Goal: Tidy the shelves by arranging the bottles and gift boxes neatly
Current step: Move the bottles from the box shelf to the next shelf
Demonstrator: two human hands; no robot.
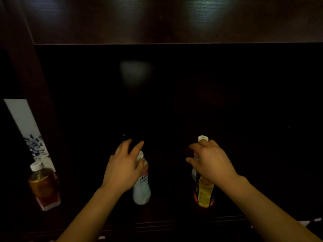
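A white bottle (141,189) with a white cap stands on the dark shelf (166,119), left of centre. My left hand (125,166) is against its neck. The thumb lies across the neck and the fingers are spread and stretched forward past it. To the right stands a bottle with a yellow and orange label (204,193). My right hand (209,161) is curled around its upper part, and a white cap shows just above my fingers. A pale patch sits under this hand, left of the label; I cannot tell whether it is a second bottle.
In the compartment to the left, an amber bottle (44,186) with a white cap stands in front of a tall white gift box (26,126) printed with blue flowers. A dark upright panel (40,84) divides the compartments. A glossy wooden board (174,20) runs overhead.
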